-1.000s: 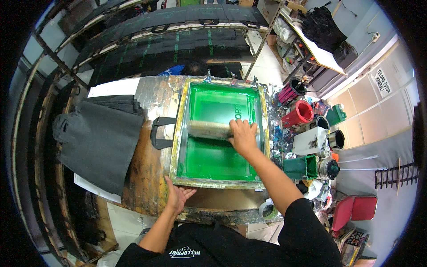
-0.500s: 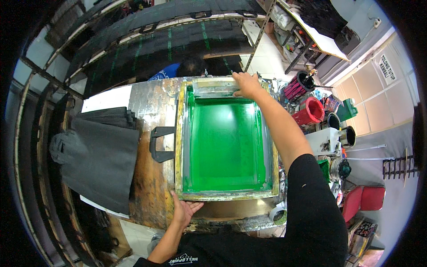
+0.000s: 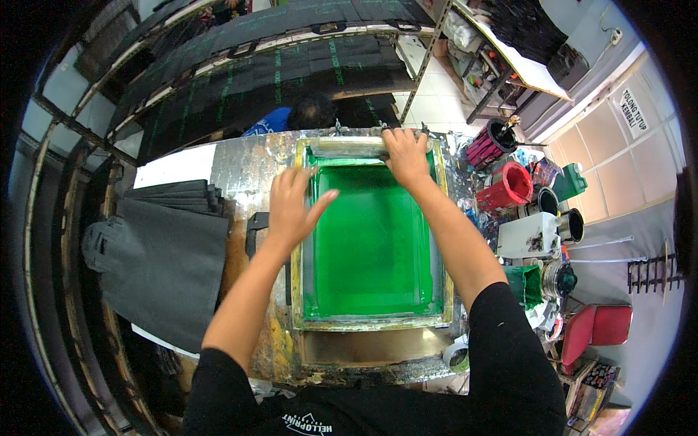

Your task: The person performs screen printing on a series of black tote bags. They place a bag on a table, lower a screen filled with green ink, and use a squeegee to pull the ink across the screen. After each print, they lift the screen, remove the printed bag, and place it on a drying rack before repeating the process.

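A screen-printing frame (image 3: 297, 291) lies on the worktable, its mesh (image 3: 371, 247) coated with green ink. Along its far inside edge rests a pale bar-shaped squeegee (image 3: 345, 148). My right hand (image 3: 407, 156) is closed over the squeegee's right end, fingers curled down over it. Above the frame's far left part is my left hand (image 3: 294, 207), thumb out and fingers apart, slightly blurred, holding nothing. A black bag handle (image 3: 254, 234) sticks out from under the frame's left side, partly hidden by my left forearm.
Black fabric bags (image 3: 171, 265) are stacked on the table's left. To the right stand a red ink tub (image 3: 505, 185), a white jug (image 3: 527, 234) and a tape roll (image 3: 456, 356). Beyond the table, a person (image 3: 313, 112) is near racks of black bags (image 3: 291, 73).
My left hand has left the frame's near left corner and moved up over its far left part. My right hand has shifted from the frame's far edge onto the squeegee.
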Tool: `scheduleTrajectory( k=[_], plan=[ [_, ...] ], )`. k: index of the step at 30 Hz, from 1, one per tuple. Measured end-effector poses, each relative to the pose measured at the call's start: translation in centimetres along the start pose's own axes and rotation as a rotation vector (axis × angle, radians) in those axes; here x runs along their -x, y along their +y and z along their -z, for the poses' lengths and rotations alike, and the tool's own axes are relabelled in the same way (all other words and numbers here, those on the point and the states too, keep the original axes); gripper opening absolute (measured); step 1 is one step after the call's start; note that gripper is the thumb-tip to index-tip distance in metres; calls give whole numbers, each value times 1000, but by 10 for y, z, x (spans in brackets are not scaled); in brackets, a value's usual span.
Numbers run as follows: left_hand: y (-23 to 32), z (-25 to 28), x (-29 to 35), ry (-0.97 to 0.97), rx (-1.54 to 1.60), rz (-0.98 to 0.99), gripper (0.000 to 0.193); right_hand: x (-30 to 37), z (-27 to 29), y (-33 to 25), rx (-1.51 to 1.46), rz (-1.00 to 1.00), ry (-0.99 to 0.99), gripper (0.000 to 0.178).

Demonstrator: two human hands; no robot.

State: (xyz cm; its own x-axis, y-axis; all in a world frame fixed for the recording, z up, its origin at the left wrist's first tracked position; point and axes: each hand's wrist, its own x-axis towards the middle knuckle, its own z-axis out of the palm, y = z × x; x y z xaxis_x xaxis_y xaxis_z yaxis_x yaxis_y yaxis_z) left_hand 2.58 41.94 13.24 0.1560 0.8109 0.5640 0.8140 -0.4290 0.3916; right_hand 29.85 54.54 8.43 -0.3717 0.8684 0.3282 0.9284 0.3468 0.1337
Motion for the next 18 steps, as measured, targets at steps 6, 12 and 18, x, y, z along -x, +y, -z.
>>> scheduleTrajectory(
  k=[6, 12, 18],
  plan=[
    [-45, -109, -63, -311, -224, 21, 65, 15, -33, 1, 39, 31, 10, 57],
    [-49, -126, -52, -84, -279, -115, 51, 23, -18, 1, 33, 64, 28, 52],
    [-21, -103, 7, -86, -275, -99, 52, 81, -1, -19, 37, 101, 116, 21]
  ],
)
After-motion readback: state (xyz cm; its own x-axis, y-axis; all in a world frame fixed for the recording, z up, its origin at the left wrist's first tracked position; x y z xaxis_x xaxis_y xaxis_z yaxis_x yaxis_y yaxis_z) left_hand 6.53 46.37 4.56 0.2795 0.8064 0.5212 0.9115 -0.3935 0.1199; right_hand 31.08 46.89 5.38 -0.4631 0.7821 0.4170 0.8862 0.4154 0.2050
